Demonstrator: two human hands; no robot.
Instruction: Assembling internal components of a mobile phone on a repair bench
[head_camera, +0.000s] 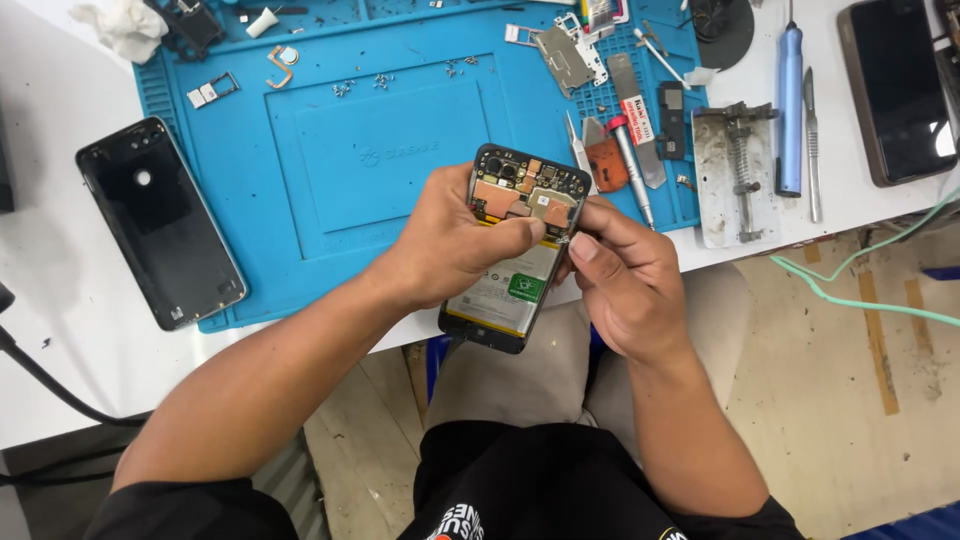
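The person sits at a white bench and holds an opened phone (520, 245) above the near edge of a blue work mat (330, 170), over the lap. The left hand (455, 245) wraps around the left side of the phone, with fingers closed on it and the thumb pressing across the copper-coloured board area. The right hand (620, 280) is at the phone's right edge; its thumb and forefinger are pinched together on something very small, which I cannot make out. Inside the phone there is a pale battery with a small green square label (526, 287) near its right side.

On the mat, to the left, a black back cover (160, 220) lies with its inner side up, partly on the mat and partly on the bench. Beyond the phone lie a red-handled screwdriver (630, 165), a flat metal tool with a red and white label (637, 120), and grey metal shield plates (565, 55). Small screws are scattered near the mat's far edge. To the right of the mat stand a metal board clamp (735, 170), a blue pen-shaped tool (790, 110) and a dark phone with its screen up (895, 85). A pale green cable (860, 290) hangs from the bench edge.
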